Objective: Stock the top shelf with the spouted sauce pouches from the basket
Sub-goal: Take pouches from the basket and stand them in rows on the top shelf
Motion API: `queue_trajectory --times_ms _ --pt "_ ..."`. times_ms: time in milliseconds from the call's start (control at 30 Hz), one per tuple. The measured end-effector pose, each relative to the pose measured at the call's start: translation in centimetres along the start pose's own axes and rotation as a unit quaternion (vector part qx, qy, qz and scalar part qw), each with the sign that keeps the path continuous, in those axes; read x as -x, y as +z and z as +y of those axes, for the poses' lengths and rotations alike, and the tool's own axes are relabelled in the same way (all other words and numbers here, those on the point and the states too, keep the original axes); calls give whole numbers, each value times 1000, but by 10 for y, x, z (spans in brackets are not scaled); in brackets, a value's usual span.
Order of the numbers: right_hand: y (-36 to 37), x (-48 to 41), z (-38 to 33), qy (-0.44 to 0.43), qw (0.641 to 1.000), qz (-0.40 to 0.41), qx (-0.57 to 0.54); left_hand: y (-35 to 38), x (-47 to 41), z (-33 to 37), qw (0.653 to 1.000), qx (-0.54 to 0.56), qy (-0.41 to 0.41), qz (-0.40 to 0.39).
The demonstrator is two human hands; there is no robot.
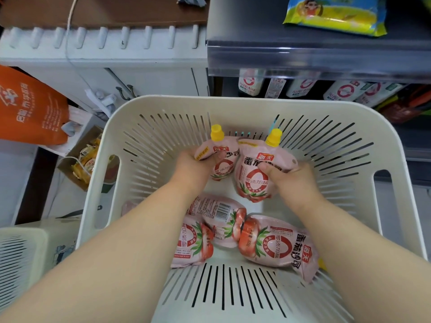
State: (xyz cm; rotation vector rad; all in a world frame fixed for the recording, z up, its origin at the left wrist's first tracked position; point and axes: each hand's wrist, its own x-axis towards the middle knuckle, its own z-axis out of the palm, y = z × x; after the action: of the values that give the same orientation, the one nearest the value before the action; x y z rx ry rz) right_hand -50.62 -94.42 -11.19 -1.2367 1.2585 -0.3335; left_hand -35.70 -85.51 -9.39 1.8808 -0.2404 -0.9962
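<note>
Three pink soft-plastic spouted sauce pouches lie flat on the floor of the cream slotted plastic basket, in the lower centre of the frame. The right-hand one reads 海天 and 番茄沙司, with 零添加酱 inside a red ring. Further in, at frame centre, the left hand grips a fourth pouch and the right hand grips a fifth pouch. Both are upright with yellow caps on top and carry the same label. Beyond, at upper right, the grey top shelf carries a yellow-and-blue packet. An orange bag with white writing sits at far left.
</note>
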Motion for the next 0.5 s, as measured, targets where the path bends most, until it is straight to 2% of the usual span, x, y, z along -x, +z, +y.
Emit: queue_trajectory --times_ms 100,233,367,500 --pt "6 2 -4 -7 999 -25 -19 0 2 1 1000 -14 5 -6" --pt "6 2 -12 -10 1000 17 -6 1 5 7 1000 2 -6 9" --pt "-8 13 -36 -31 999 18 -20 -10 18 22 998 19 53 7" --pt "-31 36 -74 -107 993 27 -39 -30 37 56 993 49 110 -16"
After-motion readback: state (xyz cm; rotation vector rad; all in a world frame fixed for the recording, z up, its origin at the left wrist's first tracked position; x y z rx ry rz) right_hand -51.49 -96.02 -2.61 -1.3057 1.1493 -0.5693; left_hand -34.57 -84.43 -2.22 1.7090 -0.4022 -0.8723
